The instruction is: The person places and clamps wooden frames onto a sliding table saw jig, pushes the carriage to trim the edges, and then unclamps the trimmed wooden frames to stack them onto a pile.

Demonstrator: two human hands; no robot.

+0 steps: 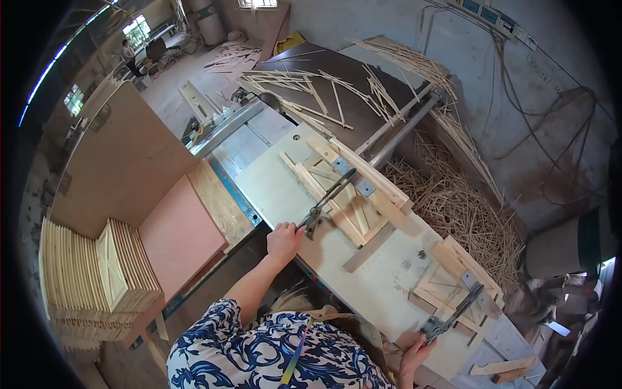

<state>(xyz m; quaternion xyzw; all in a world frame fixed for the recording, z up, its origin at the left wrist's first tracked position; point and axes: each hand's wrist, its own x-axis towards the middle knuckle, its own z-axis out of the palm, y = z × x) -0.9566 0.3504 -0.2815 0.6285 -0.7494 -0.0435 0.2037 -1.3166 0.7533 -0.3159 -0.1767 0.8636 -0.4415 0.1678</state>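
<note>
My left hand point(284, 242) is closed round the near end of a metal toggle clamp point(332, 194). Its long dark arm reaches across a wooden frame with diagonal slats point(350, 202), set in a jig of wooden blocks on a pale board point(272, 185). At the lower right, my right hand point(416, 356) grips the near end of a second toggle clamp point(453, 314). That clamp lies over another small slatted wooden piece point(437, 285) in a similar jig. My fingers partly hide both clamp handles.
Stacked slatted wooden frames point(78, 266) stand at the left beside a pinkish board point(181, 227) and a tall brown panel point(123, 162). Thin offcut strips point(453, 201) heap beyond the bench. A dark sheet point(311, 71) carries more strips. Another person point(129, 58) stands far back.
</note>
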